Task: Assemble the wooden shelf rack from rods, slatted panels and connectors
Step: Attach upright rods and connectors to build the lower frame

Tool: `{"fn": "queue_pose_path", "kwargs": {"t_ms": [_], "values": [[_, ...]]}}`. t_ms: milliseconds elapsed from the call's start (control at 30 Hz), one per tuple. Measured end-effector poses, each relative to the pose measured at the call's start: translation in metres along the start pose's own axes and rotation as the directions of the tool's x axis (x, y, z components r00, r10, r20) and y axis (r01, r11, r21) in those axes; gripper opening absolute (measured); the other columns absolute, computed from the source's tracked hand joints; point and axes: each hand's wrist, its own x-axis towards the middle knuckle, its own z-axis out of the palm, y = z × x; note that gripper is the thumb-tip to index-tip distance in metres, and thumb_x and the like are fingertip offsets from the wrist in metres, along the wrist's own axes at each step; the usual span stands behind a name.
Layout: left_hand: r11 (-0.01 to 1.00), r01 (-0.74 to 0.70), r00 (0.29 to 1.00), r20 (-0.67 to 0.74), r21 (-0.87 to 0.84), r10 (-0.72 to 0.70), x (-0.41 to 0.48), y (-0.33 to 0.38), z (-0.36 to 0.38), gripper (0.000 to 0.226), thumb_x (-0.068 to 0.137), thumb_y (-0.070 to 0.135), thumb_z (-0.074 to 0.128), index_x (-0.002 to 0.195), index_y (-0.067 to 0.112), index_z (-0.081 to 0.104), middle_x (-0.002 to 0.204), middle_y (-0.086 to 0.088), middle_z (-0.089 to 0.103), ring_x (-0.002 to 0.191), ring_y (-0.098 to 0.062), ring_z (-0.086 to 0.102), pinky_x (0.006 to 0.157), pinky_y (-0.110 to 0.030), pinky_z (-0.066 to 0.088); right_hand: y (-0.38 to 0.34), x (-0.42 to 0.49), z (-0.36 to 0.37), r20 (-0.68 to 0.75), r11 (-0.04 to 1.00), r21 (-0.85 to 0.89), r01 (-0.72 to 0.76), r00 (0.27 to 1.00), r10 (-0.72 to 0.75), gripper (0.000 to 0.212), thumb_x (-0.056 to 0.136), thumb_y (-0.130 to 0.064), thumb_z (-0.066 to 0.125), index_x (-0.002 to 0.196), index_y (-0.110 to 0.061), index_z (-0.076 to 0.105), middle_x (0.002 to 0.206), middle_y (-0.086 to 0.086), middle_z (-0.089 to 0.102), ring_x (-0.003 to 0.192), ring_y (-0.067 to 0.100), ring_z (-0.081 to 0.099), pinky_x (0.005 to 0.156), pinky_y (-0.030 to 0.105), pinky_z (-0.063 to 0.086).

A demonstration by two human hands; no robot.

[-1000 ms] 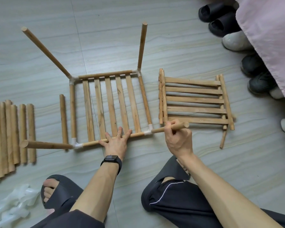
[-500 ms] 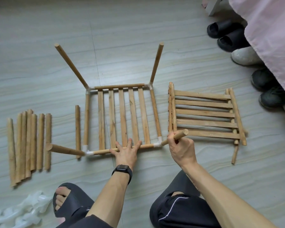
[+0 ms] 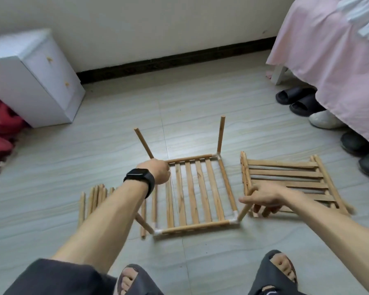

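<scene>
**Half-built rack held at two corners, with loose joints at risk**

A person crouches over a tiled floor (image 3: 115, 145). In the middle of the frame lies the shelf rack (image 3: 191, 192), a square of rods around one slatted panel, with four legs splaying out from white corner connectors.

The left hand (image 3: 157, 171) covers the upper left corner, at the foot of the far-left leg (image 3: 143, 142). Its fingers are hidden beneath the hand, so I cannot tell whether they grip.

The right hand (image 3: 266, 198) holds the near-right leg (image 3: 244, 212), with thumb and fingers closed on its upper part, just above the near-right connector (image 3: 234, 218).

Spare slatted panels (image 3: 285, 173) lie stacked just right of the rack. Loose rods (image 3: 93, 199) lie in a row at lower left.

The legs lean at different angles, which suggests the joints are not fully seated. Lifting or turning the rack by one leg and one corner could lever a rod out of its connector, or let the slats slip from the side rails. The right hand sits close to the spare panels, so a swing could knock them askew.
</scene>
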Motion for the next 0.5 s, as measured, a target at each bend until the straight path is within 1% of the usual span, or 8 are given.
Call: {"fn": "queue_pose_path", "kwargs": {"t_ms": [67, 133, 200, 267, 300, 367, 433, 500], "values": [[0.996, 0.036, 0.997, -0.076, 0.081, -0.030, -0.020, -0.026, -0.018, 0.039, 0.105, 0.037, 0.037, 0.133, 0.025, 0.062, 0.129, -0.004, 0.064, 0.113, -0.026, 0.062, 0.087, -0.037, 0.054, -0.023, -0.013, -0.025, 0.088, 0.995, -0.088, -0.051, 0.994, 0.059, 0.052, 0.088, -0.062, 0.068, 0.111, -0.016, 0.061, 0.096, 0.006, 0.077, 0.069, 0.017, 0.076, 0.055, 0.027, 0.057], [0.991, 0.031, 0.995, -0.099, 0.128, -0.018, -0.041, -0.042, -0.016, 0.040, 0.106, 0.042, 0.035, 0.129, 0.026, 0.063, 0.121, -0.002, 0.066, 0.107, -0.024, 0.064, 0.083, -0.036, 0.054, -0.045, -0.020, -0.028, 0.106, 0.970, -0.237, -0.060, 0.990, 0.087, 0.052, 0.092, -0.061, 0.064, 0.111, -0.013, 0.060, 0.099, 0.008, 0.073, 0.070, 0.017, 0.076, 0.059, 0.029, 0.059], [0.997, 0.002, 0.998, -0.057, 0.077, 0.002, -0.058, -0.051, 0.003, 0.042, 0.106, 0.048, 0.034, 0.128, 0.028, 0.063, 0.118, 0.001, 0.067, 0.104, -0.021, 0.063, 0.083, -0.035, 0.053, -0.057, -0.026, -0.015, 0.078, 0.867, -0.499, -0.006, 0.996, 0.052, 0.043, 0.095, -0.059, 0.057, 0.094, -0.017, 0.063, 0.092, 0.001, 0.069, 0.072, 0.013, 0.069, 0.061, 0.028, 0.054], [0.998, -0.020, 1.000, 0.011, -0.067, 0.021, -0.068, -0.056, 0.029, 0.045, 0.105, 0.054, 0.034, 0.129, 0.029, 0.062, 0.117, 0.002, 0.068, 0.102, -0.018, 0.063, 0.089, -0.035, 0.053, -0.057, -0.024, 0.002, 0.037, 0.734, -0.677, 0.062, 0.998, -0.050, 0.036, 0.097, -0.056, 0.054, 0.078, -0.025, 0.059, 0.082, -0.004, 0.063, 0.074, 0.011, 0.062, 0.065, 0.027, 0.047], [0.988, -0.025, 0.999, 0.033, -0.151, 0.031, -0.070, -0.056, 0.042, 0.047, 0.104, 0.056, 0.034, 0.129, 0.028, 0.062, 0.116, 0.002, 0.069, 0.101, -0.017, 0.063, 0.090, -0.035, 0.054, -0.054, -0.022, 0.009, 0.027, 0.712, -0.697, 0.082, 0.996, -0.088, 0.036, 0.098, -0.054, 0.053, 0.075, -0.027, 0.056, 0.080, -0.007, 0.061, 0.074, 0.010, 0.060, 0.064, 0.027, 0.045], [0.945, -0.025, 0.999, 0.024, -0.326, 0.035, -0.071, -0.054, 0.065, 0.047, 0.104, 0.058, 0.035, 0.126, 0.027, 0.063, 0.112, 0.003, 0.070, 0.096, -0.012, 0.064, 0.087, -0.031, 0.054, -0.048, -0.017, 0.019, 0.022, 0.729, -0.675, 0.113, 0.991, -0.134, 0.034, 0.099, -0.052, 0.051, 0.073, -0.030, 0.051, 0.078, -0.011, 0.057, 0.071, 0.005, 0.055, 0.059, 0.024, 0.040], [0.880, -0.004, 0.999, -0.036, -0.475, -0.015, -0.069, -0.049, 0.085, 0.046, 0.104, 0.058, 0.034, 0.114, 0.028, 0.067, 0.096, 0.006, 0.070, 0.084, -0.008, 0.064, 0.078, -0.029, 0.055, -0.044, -0.006, 0.030, -0.032, 0.799, -0.587, 0.134, 0.982, -0.188, 0.033, 0.099, -0.053, 0.050, 0.074, -0.031, 0.053, 0.077, -0.010, 0.061, 0.069, 0.003, 0.057, 0.056, 0.021, 0.040], [0.854, 0.018, 0.985, -0.139, -0.520, -0.105, -0.063, -0.044, 0.096, 0.046, 0.104, 0.058, 0.034, 0.096, 0.027, 0.067, 0.080, 0.006, 0.067, 0.073, -0.010, 0.063, 0.074, -0.035, 0.058, -0.040, 0.006, 0.040, -0.164, 0.875, -0.461, 0.152, 0.954, -0.252, 0.038, 0.100, -0.053, 0.047, 0.074, -0.029, 0.060, 0.074, -0.006, 0.065, 0.066, 0.004, 0.061, 0.055, 0.020, 0.042]]}}
